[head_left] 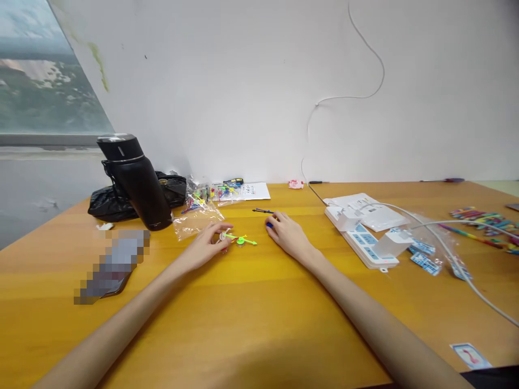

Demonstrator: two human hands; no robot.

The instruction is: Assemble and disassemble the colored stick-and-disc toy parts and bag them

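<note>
Over the middle of the table, my left hand [206,247] has its thumb and fingers closed around the left end of a small plastic toy. The toy's bright green arrow-tipped stick [249,241] points right, with a green round part, bits of red and yellow, and something white by the fingers. To the right, my right hand [288,235] rests on the table, its curled fingertips on a small blue piece [268,224] that they mostly cover. Just beyond that hand lies a thin dark stick with blue on it [263,210].
A black bottle [140,181] leans by a black plastic bag [109,204] at left, with a blurred phone [115,265] nearer. Clear bags of colourful parts [198,200] lie behind. To the right are a white power strip [367,246], a loose cable [446,254] and colourful sticks [486,221].
</note>
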